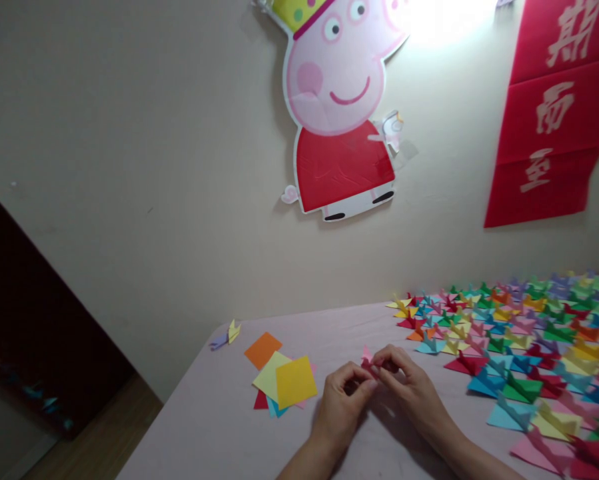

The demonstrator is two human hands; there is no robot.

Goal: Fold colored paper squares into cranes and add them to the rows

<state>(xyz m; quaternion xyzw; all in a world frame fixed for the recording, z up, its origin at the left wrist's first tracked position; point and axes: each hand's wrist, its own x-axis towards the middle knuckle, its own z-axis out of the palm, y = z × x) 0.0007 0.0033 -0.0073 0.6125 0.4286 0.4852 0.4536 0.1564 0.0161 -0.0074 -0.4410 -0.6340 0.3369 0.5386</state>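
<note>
Left hand [342,400] is curled, thumb and forefinger pinched on a small pink folded paper [366,360]. Right hand [410,381] is curled too, its fingertips nipping the same piece from the other side. The two hands meet over it and both forearms come in from the bottom edge. The pink folded paper sits just above the table [204,427], just right of the stack of paper squares [285,383]. One point of it sticks up; the rest of the fold is too small to tell.

The stack has a yellow square on top and a paler yellow one under it. An orange square [262,349] juts out at its far left, and red and blue edges peek out on the near side. Two small folded pieces [226,335], purple and yellow, lie beyond and left of the stack at the table's far edge. Folded paper cranes [519,347] in many colours lie in rows well right of the stack, running to the frame edge. The tabletop is pale pink.

On the wall above and right of the stack is a cartoon pig cutout [339,113] in a red dress. A red banner [554,113] with pale characters hangs further right of the stack. Left of the stack, below table level, are a dark opening [29,320] and a strip of wooden floor.
</note>
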